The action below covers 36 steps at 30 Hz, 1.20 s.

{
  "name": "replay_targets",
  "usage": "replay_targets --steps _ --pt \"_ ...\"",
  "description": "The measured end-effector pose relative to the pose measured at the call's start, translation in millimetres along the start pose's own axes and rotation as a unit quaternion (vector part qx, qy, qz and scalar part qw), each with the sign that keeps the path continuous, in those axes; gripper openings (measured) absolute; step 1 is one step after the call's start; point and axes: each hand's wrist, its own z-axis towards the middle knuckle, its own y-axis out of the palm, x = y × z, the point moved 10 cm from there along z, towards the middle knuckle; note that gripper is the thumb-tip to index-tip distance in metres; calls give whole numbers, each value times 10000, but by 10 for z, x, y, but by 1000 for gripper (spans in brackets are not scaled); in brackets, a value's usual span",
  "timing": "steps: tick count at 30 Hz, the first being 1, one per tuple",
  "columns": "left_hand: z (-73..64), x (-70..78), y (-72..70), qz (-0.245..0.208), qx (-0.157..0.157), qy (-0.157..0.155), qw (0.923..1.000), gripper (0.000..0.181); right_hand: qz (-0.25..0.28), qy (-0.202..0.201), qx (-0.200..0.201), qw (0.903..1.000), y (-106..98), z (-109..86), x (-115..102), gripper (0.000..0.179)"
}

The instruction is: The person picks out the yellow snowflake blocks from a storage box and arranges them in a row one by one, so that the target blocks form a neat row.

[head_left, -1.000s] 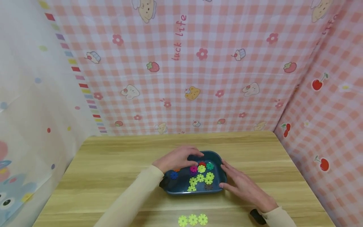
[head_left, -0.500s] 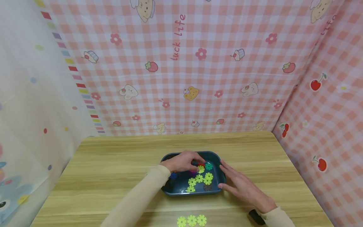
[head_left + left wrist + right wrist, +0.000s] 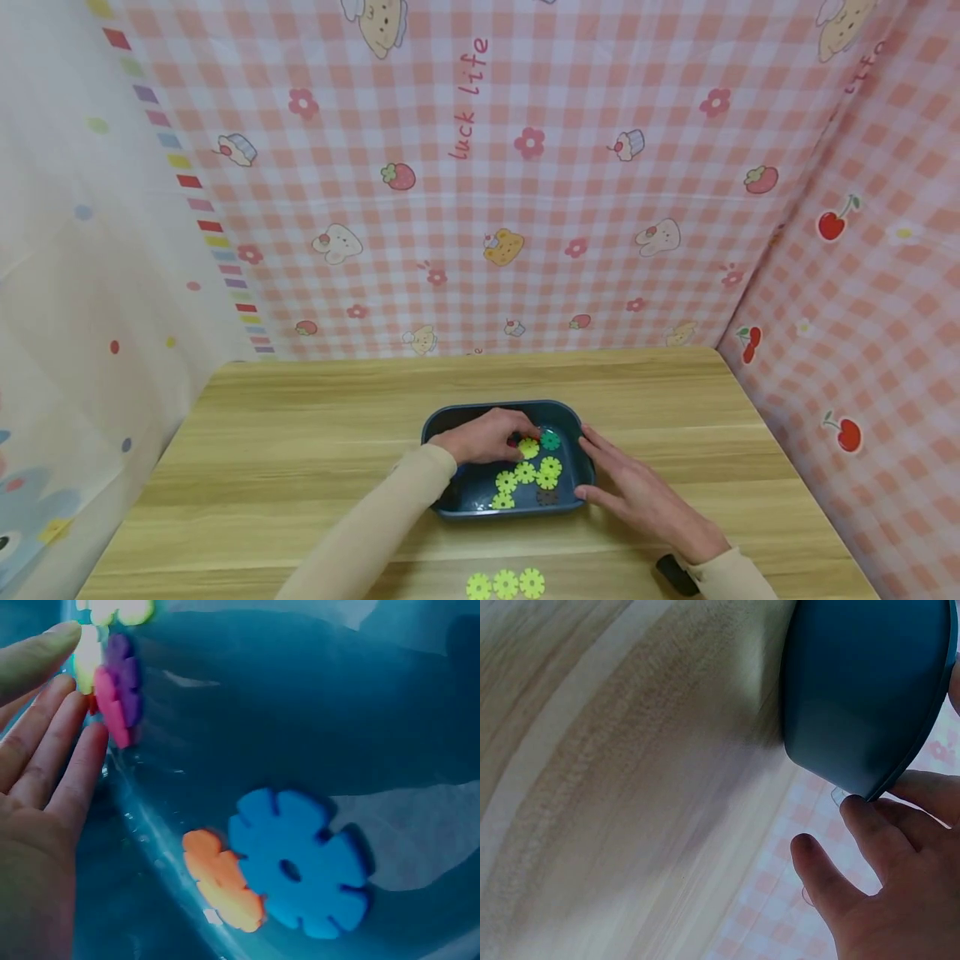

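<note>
A dark blue tray [image 3: 487, 514] holds flower-shaped plastic discs. Inside it, my left hand [image 3: 487, 436] reaches with thumb and fingers around a yellow disc [image 3: 528, 448]; the left wrist view shows the thumb tip against it, but no clear grip. Beside the fingers stand a pink disc [image 3: 112, 709] and a purple disc [image 3: 125, 675]. A blue disc [image 3: 296, 862] and an orange disc [image 3: 221, 881] lie nearer the wrist. My right hand [image 3: 648, 496] rests on the tray's right end, its fingers spread and fairly straight against the rim, the little finger apart.
Three yellow discs [image 3: 506, 584] lie in a row on the wooden table [image 3: 315, 442] in front of the tray. Also in the tray are a green disc [image 3: 551, 440], a dark disc [image 3: 547, 497] and several other yellow ones. Patterned cloth [image 3: 480, 200] hangs behind the table.
My left hand has moved right and slightly toward me in the tray, closing around the yellow disc and covering the pink and purple ones. The right hand stays on the tray's end.
</note>
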Motion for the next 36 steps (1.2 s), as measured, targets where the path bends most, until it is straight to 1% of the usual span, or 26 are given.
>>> replay_targets --steps 7,14,21,30,36 --pt "8 7 45 318 89 114 9994 38 -98 -144 78 9998 -7 -3 -34 71" --pt "8 13 60 447 115 99 9989 36 -63 -104 31 9999 -14 -9 -41 71" --pt "2 34 54 673 131 226 9974 32 -44 -84 2 10000 -14 -7 -46 71" --pt "-61 24 58 843 -151 76 9963 41 -65 -165 10 9998 -8 -9 -58 70" --pt "-51 21 83 911 -244 85 9955 36 -41 -121 -18 9999 -8 -10 -52 70"
